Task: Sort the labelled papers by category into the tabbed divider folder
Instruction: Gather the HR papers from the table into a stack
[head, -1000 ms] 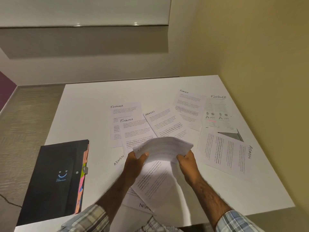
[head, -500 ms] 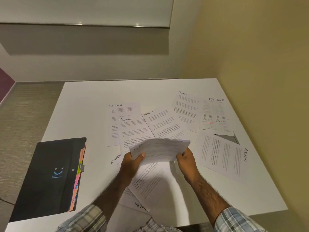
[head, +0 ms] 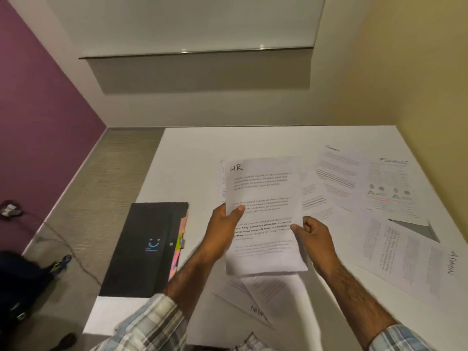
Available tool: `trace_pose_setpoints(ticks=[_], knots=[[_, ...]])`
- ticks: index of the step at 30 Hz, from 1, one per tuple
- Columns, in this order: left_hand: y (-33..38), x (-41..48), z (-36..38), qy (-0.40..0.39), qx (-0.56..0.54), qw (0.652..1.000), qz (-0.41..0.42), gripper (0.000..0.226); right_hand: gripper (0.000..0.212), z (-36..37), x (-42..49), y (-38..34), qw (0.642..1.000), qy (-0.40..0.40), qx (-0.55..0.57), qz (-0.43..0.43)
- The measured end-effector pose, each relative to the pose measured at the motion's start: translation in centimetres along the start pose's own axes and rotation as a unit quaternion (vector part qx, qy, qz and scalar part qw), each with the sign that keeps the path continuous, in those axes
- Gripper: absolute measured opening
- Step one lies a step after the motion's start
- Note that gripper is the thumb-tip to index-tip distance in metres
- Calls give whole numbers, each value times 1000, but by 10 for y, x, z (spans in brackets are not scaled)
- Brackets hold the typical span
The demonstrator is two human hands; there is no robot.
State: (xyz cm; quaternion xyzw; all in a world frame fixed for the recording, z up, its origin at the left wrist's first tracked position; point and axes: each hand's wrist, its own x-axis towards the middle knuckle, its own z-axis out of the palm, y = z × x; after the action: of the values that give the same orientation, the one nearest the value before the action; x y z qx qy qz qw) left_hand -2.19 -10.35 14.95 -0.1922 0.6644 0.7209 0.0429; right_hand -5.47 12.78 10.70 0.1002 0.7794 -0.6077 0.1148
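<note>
Desk [head: 253,140]: white and set in a corner. Its right edge runs along a yellow wall [head: 405,72], and its left edge is open to the floor [head: 106,173].
Open room: bare desktop shows at 12 o'clock, past the papers, and a narrow strip shows between the folder and the held sheet.
HR sheet [head: 263,198]: raised above the desk centre, tilted toward the camera, heading at its top left.
Left hand [head: 222,231]: grasps the sheet's left edge, thumb on the printed face.
Right hand [head: 314,236]: fingers curled, thumb tip pinching the sheet's right edge.
Folder [head: 144,249]: black and closed, lying at 9 o'clock along the desk's left edge. Coloured tabs [head: 177,252] poke from its right side; its contents are not visible.
Finance sheets [head: 390,188]: lie overlapped at 2 o'clock, their headings blurred.
Admin sheet [head: 405,259]: lies at 3 o'clock, turned sideways, close to the wall-side edge.
Hidden: papers [head: 255,295] at 6 o'clock lie partly under the held sheet. Whether more sheets are behind the HR page cannot be told.
Cut off: a dark bag [head: 20,287] on the floor at 8 o'clock.
</note>
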Motion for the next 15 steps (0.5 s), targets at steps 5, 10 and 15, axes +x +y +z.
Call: trace_pose_setpoints(ticks=[5,10,15], knots=[[3,2,-77,103,52,993,-4,21,11,47,-4,-23,999,-32,14,6],[-35,-8,-172,169,198,965,-24,17,4,83,-21,-33,998,-23,48,39],[-122,-25,-232,123,442,888,-32,38,10,113,-46,-30,996,30,48,69]])
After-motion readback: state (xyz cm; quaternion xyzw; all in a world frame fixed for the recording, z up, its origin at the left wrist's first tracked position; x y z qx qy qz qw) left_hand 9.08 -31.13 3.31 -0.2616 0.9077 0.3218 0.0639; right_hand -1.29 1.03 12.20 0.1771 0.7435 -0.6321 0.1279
